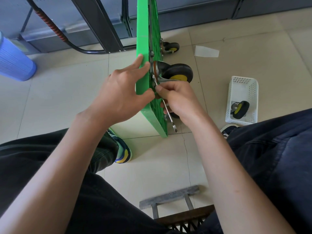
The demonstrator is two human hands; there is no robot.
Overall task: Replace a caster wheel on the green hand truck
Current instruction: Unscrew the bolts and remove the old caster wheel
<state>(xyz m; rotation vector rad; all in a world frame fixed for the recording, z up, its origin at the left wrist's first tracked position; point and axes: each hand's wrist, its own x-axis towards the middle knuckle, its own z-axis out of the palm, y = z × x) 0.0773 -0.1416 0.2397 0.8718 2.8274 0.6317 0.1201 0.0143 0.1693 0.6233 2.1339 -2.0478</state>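
The green hand truck (143, 39) stands on its edge on the tiled floor, its underside facing right. A black caster wheel (179, 72) with a yellow hub sticks out from its metal mounting plate. My left hand (123, 92) rests on the green deck's smooth side, fingers straight along its edge and thumb at the rim. My right hand (179, 98) grips a silver wrench (168, 112) whose upper end sits at the caster plate; its lower end hangs free. A second caster (172, 47) is mounted farther back.
A white plastic basket (243, 85) on the right holds a loose caster wheel (240, 109). A blue bin (13, 61) stands at the left, a black hose (57, 33) and shelving legs behind. A paper scrap (206, 51) lies on the floor. My stool (170, 198) is below.
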